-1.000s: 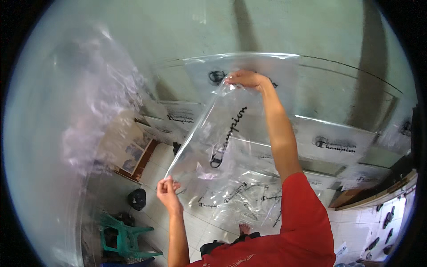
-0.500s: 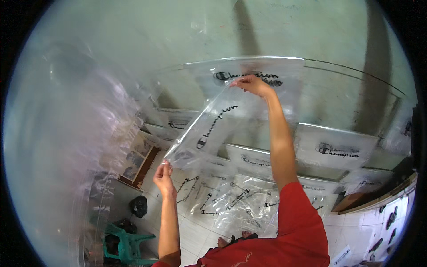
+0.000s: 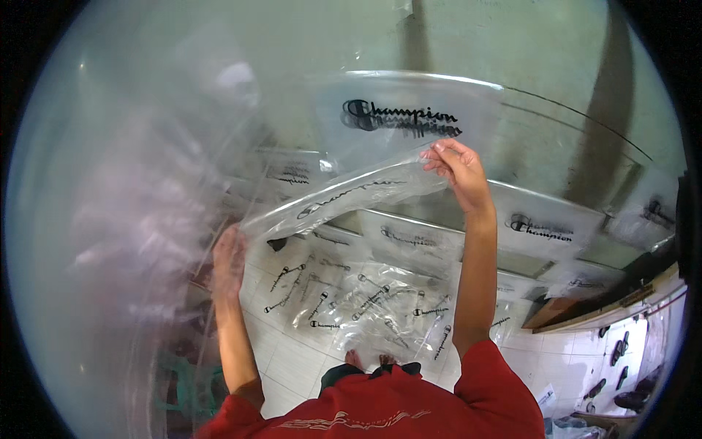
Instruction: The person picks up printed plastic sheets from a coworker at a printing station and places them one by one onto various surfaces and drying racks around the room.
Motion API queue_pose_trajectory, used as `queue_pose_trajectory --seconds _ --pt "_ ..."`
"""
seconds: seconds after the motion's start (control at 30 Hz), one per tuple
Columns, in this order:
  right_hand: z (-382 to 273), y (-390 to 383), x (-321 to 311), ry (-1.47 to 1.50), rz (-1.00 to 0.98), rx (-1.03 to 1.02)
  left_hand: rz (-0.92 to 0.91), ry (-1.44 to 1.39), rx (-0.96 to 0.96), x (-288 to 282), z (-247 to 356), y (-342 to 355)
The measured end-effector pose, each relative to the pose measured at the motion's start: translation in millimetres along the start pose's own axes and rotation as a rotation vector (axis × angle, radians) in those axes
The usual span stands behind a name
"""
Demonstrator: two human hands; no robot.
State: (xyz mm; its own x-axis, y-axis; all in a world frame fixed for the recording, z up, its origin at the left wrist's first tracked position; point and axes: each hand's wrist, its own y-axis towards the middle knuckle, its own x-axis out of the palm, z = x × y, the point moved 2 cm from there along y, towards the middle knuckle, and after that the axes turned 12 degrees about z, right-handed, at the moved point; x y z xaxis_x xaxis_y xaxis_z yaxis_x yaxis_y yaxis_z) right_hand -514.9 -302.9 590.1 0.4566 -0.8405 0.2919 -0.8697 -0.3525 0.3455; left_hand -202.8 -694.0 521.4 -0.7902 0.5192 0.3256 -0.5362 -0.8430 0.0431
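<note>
A clear plastic bag point(image 3: 351, 196) with black lettering is stretched slantwise between my hands. My right hand point(image 3: 459, 173) pinches its upper right corner between thumb and fingers. Lower and to the left, my left hand point(image 3: 229, 256) is closed at the bag's other end, blurred and partly veiled by hazy clear plastic. Just behind my right hand, a set of similar bags point(image 3: 402, 91) hangs flat at a line across the greenish wall.
Further bags point(image 3: 541, 219) hang in rows to the right and below. Loose printed bags point(image 3: 380, 300) lie heaped on the tiled floor. Hazy plastic sheeting point(image 3: 124, 219) fills the left side, with a green stool point(image 3: 186, 388) behind it. Sandals point(image 3: 620, 350) lie at the right.
My left hand has moved left and slightly up, behind the hazy plastic. My right hand has moved right and slightly down. The bag between them now lies flatter and has folded narrower.
</note>
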Motion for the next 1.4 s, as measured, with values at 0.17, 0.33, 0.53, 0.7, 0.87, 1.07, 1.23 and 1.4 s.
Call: queue_pose_trajectory --seconds 0.17,0.33,0.53,0.7,0.87,1.07,1.23,1.4 --pt "-21 -26 8 -0.262 0.003 0.374 -0.311 -0.211 -0.314 30 7 10" --pt "-50 -24 5 -0.247 -0.022 0.04 -0.438 -0.162 -0.08 64 34 44" --pt "-131 3 20 0.028 -0.038 -0.005 -0.837 -0.19 0.11 145 117 62" --pt "-168 47 27 -0.125 -0.112 -0.048 -1.017 -0.29 0.13 194 142 134" --pt "-191 88 25 -0.142 0.146 -0.263 -0.991 -0.385 0.066 251 169 153" --pt "-193 118 18 -0.106 0.143 -0.22 -0.775 -0.434 0.094 300 178 168" --pt "-189 131 18 -0.055 0.197 -0.232 -0.657 -0.432 0.102 320 176 187" --pt "-190 150 6 0.02 0.18 -0.273 -0.699 -0.578 0.057 323 176 210"
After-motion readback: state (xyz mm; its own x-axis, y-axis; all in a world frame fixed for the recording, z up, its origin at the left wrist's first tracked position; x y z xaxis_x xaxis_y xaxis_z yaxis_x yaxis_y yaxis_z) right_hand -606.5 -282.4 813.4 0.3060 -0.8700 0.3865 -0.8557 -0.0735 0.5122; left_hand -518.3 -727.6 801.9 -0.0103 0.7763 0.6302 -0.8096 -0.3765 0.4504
